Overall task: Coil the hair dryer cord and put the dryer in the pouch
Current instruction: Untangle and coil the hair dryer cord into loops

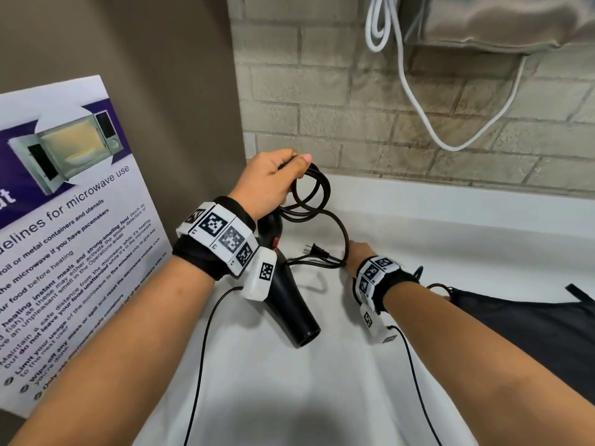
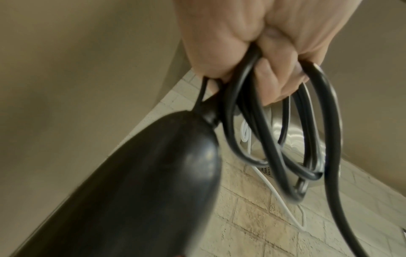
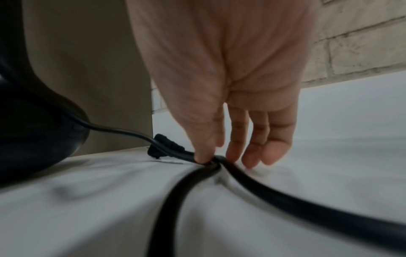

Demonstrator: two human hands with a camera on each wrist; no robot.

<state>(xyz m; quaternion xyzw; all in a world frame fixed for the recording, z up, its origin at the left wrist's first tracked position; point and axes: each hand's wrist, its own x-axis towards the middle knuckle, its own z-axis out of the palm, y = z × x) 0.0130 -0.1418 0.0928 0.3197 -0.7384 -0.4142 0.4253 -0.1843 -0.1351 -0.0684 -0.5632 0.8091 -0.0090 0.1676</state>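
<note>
White cloth (image 1: 322, 397) covers the work surface, which meets a pale brick wall (image 1: 322, 91) at the back; a microwave-guidelines poster (image 1: 64, 236) leans at the left. The hair dryer (image 1: 294, 304) is glossy black, with a tapered barrel whose round nozzle points toward the camera and a red switch on the handle. Its black cord (image 1: 309, 191) hangs in several loops from the left hand (image 1: 267, 181), whose fingers are curled tight around the gathered loops above the dryer's handle end. One strand runs down to the cloth, where the right hand (image 1: 357, 252) pinches it between thumb and fingertips (image 3: 232, 153) just beside the two-prong plug (image 1: 317, 251). The pouch (image 1: 531, 333), dark fabric, lies at the right, cut off by the frame edge. The left wristband hides most of the dryer's handle; the wrist views are blurred.
</note>
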